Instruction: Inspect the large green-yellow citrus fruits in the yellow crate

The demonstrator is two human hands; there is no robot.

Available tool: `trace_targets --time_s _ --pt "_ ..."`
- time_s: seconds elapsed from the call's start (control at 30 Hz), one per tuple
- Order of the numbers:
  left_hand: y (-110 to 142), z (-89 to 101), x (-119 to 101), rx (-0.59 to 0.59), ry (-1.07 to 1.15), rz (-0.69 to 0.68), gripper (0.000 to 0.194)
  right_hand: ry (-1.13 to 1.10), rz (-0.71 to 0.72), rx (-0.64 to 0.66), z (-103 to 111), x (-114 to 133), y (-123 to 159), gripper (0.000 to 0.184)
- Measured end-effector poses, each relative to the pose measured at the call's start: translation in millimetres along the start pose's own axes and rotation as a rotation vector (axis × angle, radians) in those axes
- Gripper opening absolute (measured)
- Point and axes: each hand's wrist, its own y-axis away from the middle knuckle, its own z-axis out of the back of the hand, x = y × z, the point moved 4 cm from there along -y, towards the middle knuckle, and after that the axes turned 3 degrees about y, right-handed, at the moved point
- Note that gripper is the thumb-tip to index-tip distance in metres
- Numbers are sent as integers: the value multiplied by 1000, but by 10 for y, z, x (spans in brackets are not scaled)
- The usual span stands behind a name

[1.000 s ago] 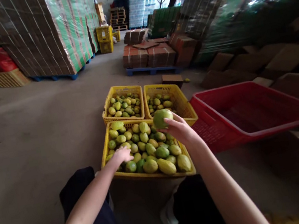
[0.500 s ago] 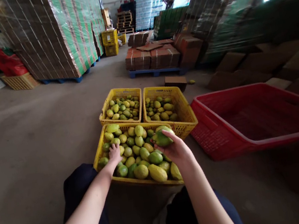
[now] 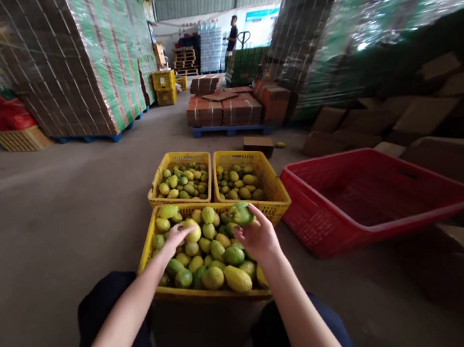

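Note:
My left hand (image 3: 177, 236) is closed round a round yellow fruit (image 3: 192, 230), lifted over the near crate. In my right hand (image 3: 260, 237) is a larger green fruit (image 3: 240, 214), gripped between thumb and fingers above the crate's right side. Both are smooth and look like small papayas, though I cannot tell the exact kind. Beneath my hands the near yellow crate (image 3: 145, 250) holds many green and yellow fruits, some oval, some faintly ribbed. Parts of the fruit under my palms are hidden.
Behind stand two more yellow crates of fruit, one left (image 3: 155, 194) and one right (image 3: 281, 193). A large red crate (image 3: 313, 225) is at the right. Flattened cartons (image 3: 239, 109) lie on a blue pallet. Wrapped stacks (image 3: 60, 66) rise on both sides. A person (image 3: 232, 34) stands far back.
My left hand has come up from the pile with a yellow fruit and moved right. My right hand still holds the green fruit, now turned. The view has tipped up and shifted right.

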Motion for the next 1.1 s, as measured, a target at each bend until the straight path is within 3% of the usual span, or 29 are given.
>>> trace_targets --time_s 0.1,0.2,0.37,0.47,0.6,0.77,0.9,1.1 --pt "12 101 -392 53 391 190 46 29 84 43 7 26 37 29" --pt "131 248 -785 105 695 172 54 30 175 42 -43 40 73 31" --pt "282 289 -994 148 884 229 57 46 266 -10 -233 -24 107 53" --pt "254 230 -974 104 871 263 61 179 247 -41 -331 -123 77 56" --pt "194 250 -959 -39 689 233 70 333 251 0 -474 -268 26 45" --pt "228 360 -1087 -217 668 -10 48 244 318 162 -757 -352 20 48" --pt "308 392 -1259 -281 505 -267 46 195 430 171 -918 -306 44 61" --pt "379 422 -1366 -302 383 -388 50 329 534 173 -954 -273 40 54"
